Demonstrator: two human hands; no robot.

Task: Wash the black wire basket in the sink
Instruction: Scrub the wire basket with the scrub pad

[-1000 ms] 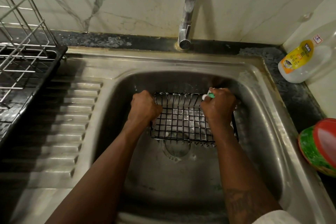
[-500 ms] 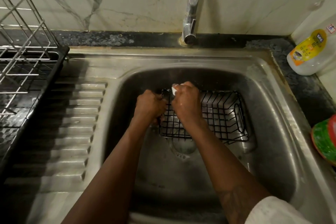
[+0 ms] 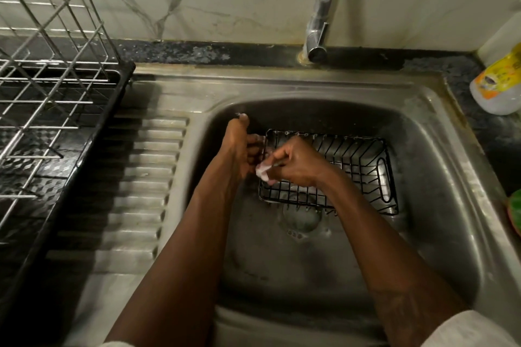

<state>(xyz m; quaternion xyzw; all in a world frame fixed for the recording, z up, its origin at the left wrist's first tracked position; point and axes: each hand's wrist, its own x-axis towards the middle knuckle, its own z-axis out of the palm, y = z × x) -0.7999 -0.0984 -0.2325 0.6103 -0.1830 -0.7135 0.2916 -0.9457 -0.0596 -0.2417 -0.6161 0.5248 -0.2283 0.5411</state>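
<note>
Black wire basket point(image 3: 353, 156) sits in sink point(image 3: 439, 149), over the drain. Right hand point(image 3: 298, 163), clutching soapy scrubber point(image 3: 263, 171), has crossed from right end to left rim, which left hand point(image 3: 239, 149) grips. Scrubbing unfinished.

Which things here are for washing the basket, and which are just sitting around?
For the job:
black wire basket
sink
soapy scrubber, held in the right hand
left hand, holding the basket's edge

Just sitting around:
dish rack
bottle
green thing at the right edge
</note>
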